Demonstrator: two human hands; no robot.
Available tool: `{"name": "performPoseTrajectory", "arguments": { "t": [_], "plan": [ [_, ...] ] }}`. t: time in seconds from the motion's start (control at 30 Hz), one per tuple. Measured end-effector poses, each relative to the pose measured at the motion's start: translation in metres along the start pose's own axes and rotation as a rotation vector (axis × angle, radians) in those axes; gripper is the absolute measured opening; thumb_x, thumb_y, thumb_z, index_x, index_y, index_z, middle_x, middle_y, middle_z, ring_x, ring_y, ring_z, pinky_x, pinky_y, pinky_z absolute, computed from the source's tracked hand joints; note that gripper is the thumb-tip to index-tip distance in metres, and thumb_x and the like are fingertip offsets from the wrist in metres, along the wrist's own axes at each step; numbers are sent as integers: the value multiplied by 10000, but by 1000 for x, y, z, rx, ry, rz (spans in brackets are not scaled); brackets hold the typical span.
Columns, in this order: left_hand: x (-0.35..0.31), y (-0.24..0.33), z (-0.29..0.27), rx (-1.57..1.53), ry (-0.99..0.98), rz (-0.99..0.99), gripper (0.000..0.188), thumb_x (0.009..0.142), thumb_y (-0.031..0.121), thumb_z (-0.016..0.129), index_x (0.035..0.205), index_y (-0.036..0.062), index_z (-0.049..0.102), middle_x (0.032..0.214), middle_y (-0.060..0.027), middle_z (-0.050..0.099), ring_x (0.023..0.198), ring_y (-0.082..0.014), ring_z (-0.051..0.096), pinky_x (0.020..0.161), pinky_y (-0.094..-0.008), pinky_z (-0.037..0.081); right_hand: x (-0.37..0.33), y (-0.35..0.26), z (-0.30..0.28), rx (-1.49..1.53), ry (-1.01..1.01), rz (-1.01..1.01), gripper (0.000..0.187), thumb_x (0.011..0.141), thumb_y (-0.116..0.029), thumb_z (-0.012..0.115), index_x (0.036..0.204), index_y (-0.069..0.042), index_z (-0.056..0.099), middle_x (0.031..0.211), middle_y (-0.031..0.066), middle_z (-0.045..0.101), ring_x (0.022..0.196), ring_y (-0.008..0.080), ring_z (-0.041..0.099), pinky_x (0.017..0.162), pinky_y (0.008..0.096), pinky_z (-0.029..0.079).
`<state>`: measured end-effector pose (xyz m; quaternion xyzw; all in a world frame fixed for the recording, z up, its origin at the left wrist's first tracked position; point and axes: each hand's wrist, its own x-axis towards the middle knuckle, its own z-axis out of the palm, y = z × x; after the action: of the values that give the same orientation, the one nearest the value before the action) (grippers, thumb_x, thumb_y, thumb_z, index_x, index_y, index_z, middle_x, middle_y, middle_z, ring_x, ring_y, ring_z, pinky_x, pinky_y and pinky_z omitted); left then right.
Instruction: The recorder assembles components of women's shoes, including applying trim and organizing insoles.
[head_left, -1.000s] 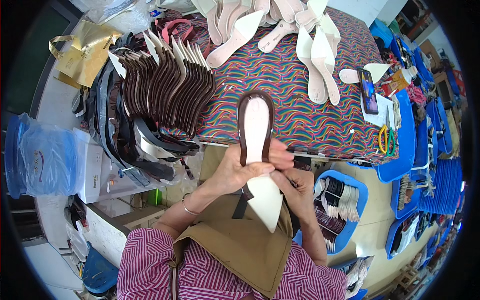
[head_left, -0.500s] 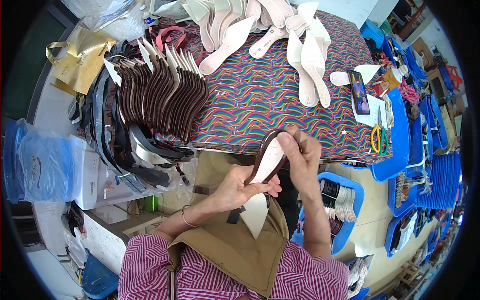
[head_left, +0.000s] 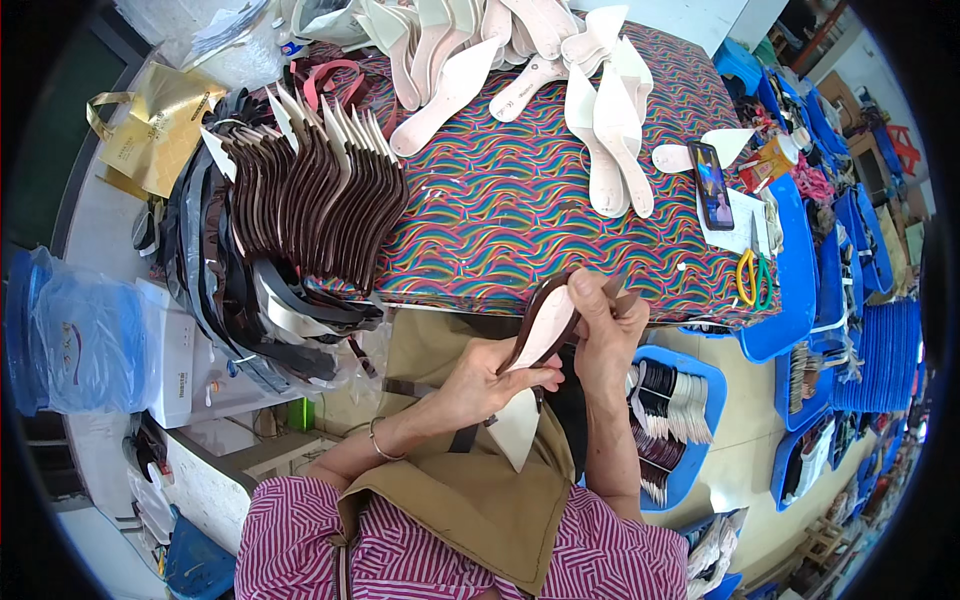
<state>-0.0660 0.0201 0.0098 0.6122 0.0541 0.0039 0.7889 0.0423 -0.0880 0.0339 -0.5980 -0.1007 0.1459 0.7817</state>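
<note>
Just right of the centre of the frame, a pale insole (head_left: 546, 332) with a dark brown edge is held tilted in front of the table (head_left: 480, 225), its rounded end toward the upper right and its white pointed tip toward the bottom. The left hand (head_left: 490, 382) is closed around its narrow middle, thumb lying across the pale face. The right hand (head_left: 606, 325) pinches the rounded end between thumb and bent fingers; what its fingertips do behind the edge cannot be seen. The white tip hangs over a brown apron (head_left: 450, 515). On the table's patterned cover, a tight row of brown-edged insoles (head_left: 315, 205) stands at the upper left, beside a bundle of dark strips (head_left: 205, 270). Loose pale insoles (head_left: 455, 95) lie heaped at the top centre. At the upper right, a phone (head_left: 712, 185) rests near scissors (head_left: 755, 260) with yellow and green handles. Below them, right of the right forearm, a blue tray (head_left: 719, 400) holds bundled pieces. A gold bag (head_left: 160, 130) sits at the upper left.
</note>
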Motion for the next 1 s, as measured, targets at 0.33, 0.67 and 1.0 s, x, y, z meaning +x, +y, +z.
{"name": "performPoseTrajectory", "arguments": {
  "t": [0.33, 0.67, 1.0],
  "plan": [
    [47, -26, -6, -827, -450, -45, 549, 891, 524, 596, 644, 41, 516, 537, -90, 509, 441, -236, 523, 445, -319, 441, 51, 49, 7, 509, -314, 209, 425, 1030, -408, 432, 946, -39, 625, 602, -39, 466, 451, 49, 368, 455, 195, 403],
    [18, 4, -12, -1016, -300, -265, 576, 1032, 482, 368, 1281, -33, 438, 777, -84, 505, 559, -176, 521, 489, -317, 436, 41, 35, -8, 513, -246, 123, 143, 910, -160, 663, 958, -62, 570, 639, -44, 484, 463, 35, 412, 396, 202, 273],
    [16, 37, -11, -490, -224, -213, 549, 1059, 412, 324, 1172, -74, 554, 817, -155, 639, 627, -220, 661, 549, -317, 547, 24, 11, -9, -104, -282, -193, 180, 959, -133, 609, 825, -14, 632, 714, -15, 598, 556, 24, 483, 488, 203, 345]
  ]
}}
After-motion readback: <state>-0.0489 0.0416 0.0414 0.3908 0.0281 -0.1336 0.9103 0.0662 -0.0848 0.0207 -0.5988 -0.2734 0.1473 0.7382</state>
